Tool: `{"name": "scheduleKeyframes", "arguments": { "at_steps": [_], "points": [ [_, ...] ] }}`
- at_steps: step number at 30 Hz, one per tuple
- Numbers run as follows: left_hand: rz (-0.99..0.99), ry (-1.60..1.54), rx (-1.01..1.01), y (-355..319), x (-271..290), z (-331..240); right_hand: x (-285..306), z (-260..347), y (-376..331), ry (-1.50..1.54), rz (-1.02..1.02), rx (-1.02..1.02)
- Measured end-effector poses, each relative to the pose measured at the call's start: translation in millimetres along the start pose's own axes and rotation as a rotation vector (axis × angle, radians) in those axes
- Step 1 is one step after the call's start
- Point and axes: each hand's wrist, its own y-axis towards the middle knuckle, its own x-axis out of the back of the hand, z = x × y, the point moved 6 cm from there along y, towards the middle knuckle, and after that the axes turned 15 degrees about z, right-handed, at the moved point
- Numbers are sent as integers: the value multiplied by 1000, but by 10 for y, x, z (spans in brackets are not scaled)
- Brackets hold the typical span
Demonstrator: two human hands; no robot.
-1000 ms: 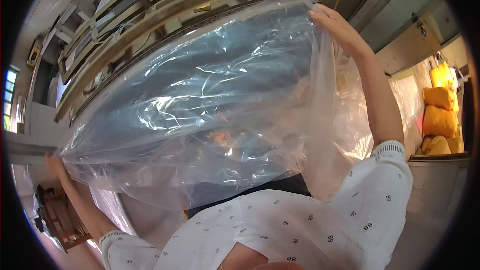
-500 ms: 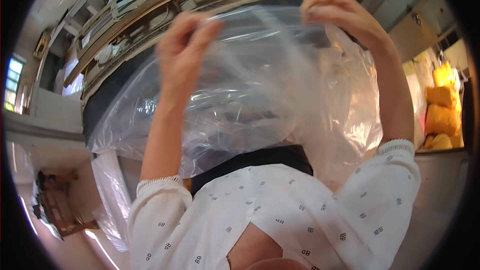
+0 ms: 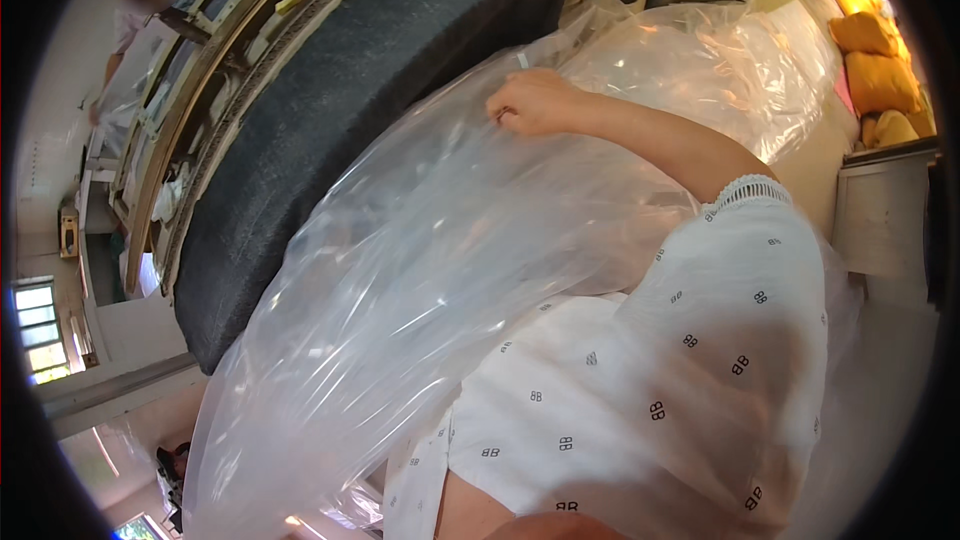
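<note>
A large sheet of clear plastic film hangs in loose folds across my front and spreads away to the far right, where it is crumpled and shiny. My right hand is closed on the film near its far edge, fingers curled in and the arm reaching across from the right. No part of my left hand shows; the left side of my body is covered by film. Beyond the film lies a long table with a dark grey surface, bare along its far side.
A wooden-framed rack runs along the table's far side. Another person is at the upper left. Stacked yellow-orange bundles stand at the far right, above a grey cabinet. A window is at the left.
Both hands were raised with the film stretched between them. My left hand has gone out of view, my right hand has come down toward the middle, and the view has turned right.
</note>
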Motion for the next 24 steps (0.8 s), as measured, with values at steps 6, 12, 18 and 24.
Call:
{"name": "scheduleKeyframes", "arguments": {
  "at_steps": [6, 12, 18, 24],
  "points": [
    [-43, 175, -27, 223, -883, -123, -665, -1727, -1185, -418, 414, -664],
    [676, 112, -103, 299, -3726, -1034, -1886, -3667, -4373, -246, 441, -1400],
    [665, -46, -196, -137, -5258, -783, -820, -3739, -6434, -503, 447, -1606],
    [477, 311, 107, 591, -4566, 583, 3043, -3044, -2469, 394, -1186, -219]
  ]
}}
